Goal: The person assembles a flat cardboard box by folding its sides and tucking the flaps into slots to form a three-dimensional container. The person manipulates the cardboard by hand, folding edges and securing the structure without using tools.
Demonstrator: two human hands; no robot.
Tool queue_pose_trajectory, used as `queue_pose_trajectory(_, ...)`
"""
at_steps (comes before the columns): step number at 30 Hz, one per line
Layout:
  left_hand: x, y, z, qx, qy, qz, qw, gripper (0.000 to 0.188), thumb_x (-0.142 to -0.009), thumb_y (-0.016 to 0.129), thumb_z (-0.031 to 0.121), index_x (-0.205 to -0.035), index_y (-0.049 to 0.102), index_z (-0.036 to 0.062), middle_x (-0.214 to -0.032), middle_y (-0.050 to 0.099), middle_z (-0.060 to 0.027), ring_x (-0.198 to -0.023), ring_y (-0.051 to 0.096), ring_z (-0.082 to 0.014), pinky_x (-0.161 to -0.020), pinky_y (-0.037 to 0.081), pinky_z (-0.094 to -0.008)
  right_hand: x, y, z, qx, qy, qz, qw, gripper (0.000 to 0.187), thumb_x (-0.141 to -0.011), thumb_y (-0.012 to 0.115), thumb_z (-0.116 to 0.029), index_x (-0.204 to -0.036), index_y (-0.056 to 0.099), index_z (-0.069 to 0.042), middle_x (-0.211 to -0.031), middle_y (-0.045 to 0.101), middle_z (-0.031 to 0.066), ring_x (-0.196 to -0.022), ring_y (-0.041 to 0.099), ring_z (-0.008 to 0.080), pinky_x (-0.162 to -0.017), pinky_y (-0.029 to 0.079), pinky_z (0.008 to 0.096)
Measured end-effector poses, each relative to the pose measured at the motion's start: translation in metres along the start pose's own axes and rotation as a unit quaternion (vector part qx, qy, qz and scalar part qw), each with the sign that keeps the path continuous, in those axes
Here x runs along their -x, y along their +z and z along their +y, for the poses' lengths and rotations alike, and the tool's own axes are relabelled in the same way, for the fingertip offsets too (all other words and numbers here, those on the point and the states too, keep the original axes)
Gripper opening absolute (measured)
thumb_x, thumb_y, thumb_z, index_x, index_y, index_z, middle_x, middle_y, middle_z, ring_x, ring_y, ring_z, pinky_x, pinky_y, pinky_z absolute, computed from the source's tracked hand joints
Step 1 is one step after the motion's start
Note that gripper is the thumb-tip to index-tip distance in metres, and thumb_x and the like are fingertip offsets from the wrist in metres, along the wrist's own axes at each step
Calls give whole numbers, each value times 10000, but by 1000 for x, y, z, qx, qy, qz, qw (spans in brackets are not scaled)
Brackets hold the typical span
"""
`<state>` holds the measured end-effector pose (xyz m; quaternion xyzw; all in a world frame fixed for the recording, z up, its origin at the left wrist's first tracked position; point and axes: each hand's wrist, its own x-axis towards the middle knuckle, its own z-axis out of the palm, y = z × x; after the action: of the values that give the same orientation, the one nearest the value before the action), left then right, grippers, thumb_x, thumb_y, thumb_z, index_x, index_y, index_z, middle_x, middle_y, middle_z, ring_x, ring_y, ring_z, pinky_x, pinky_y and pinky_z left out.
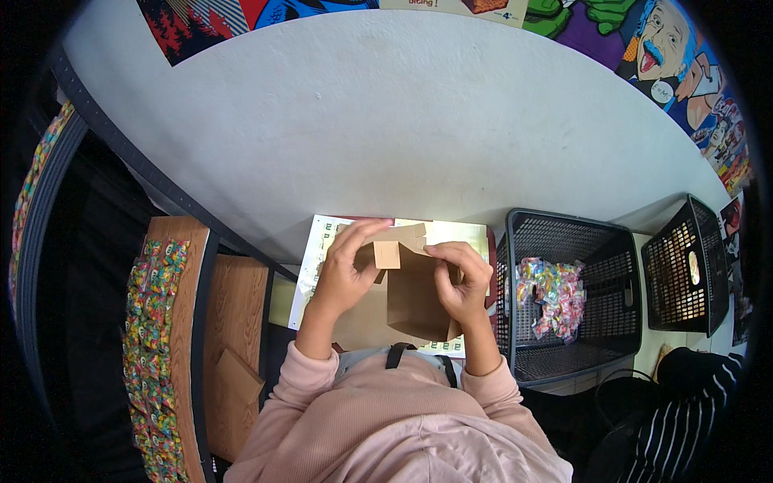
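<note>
A brown cardboard box (419,298), partly folded up, stands tilted in front of my body with its inside showing. My left hand (348,266) grips its upper left side, thumb and fingers around the cardboard by a small lighter flap (387,255). On the upper right edge, my right hand (463,278) pinches the box wall between thumb and fingers. Beneath the box lie white and pale yellow printed sheets (312,266). The box's underside is hidden.
To the right, a black plastic crate (515,354) holds several colourful wrapped packets (555,298); another black basket (684,274) stands beyond. On the left, packets of colourful sweets (157,322) lie along a wooden shelf (193,298), near a cardboard piece (239,377). A white wall (403,121) rises ahead.
</note>
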<state>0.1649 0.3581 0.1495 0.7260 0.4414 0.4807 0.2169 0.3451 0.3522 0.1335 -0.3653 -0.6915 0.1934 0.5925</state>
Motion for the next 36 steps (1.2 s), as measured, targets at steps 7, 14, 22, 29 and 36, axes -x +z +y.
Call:
queue_pose_trajectory(7,1,11,6,63,12,22,998,342,-689,471,-130,-958,605,32,-906,611,-113,-871,586,-226,-782,448,-292,-9,-4,-7,83,-94,-2,992,189,-609,593,54,-770,602,-46,-760,601,77,-738,587,243,-731,448,333)
queue_pose_trajectory(14,4,26,14,-88,114,112,983,472,-673,446,-153,-1103,538,20,-1091,552,-160,-1016,533,-297,-872,421,-365,-11,4,-17,49,-102,48,992,178,-620,615,86,-760,595,-22,-751,595,97,-698,592,221,-616,477,288)
queue_pose_trajectory(22,12,21,9,184,15,-24,982,384,-853,453,149,-1199,445,-19,-1190,487,-179,-1140,440,-246,-963,324,-341,-13,3,-19,44,-12,52,998,141,-688,569,93,-805,584,15,-740,594,123,-663,586,232,-598,463,282)
queue_pose_trajectory(29,7,10,-2,133,-23,-30,990,463,-679,701,280,-1051,575,33,-938,624,-86,-873,591,-183,-784,456,-291,-15,-5,-12,-22,46,-96,994,143,-757,543,12,-891,593,17,-807,579,131,-738,578,244,-662,452,294)
queue_pose_trajectory(36,10,12,-6,110,-17,-8,994,437,-662,703,341,-951,598,32,-873,631,-70,-806,582,-164,-717,443,-276,-19,-8,-17,-16,49,-162,985,115,-771,530,-9,-877,556,28,-845,560,132,-762,558,256,-690,439,298)
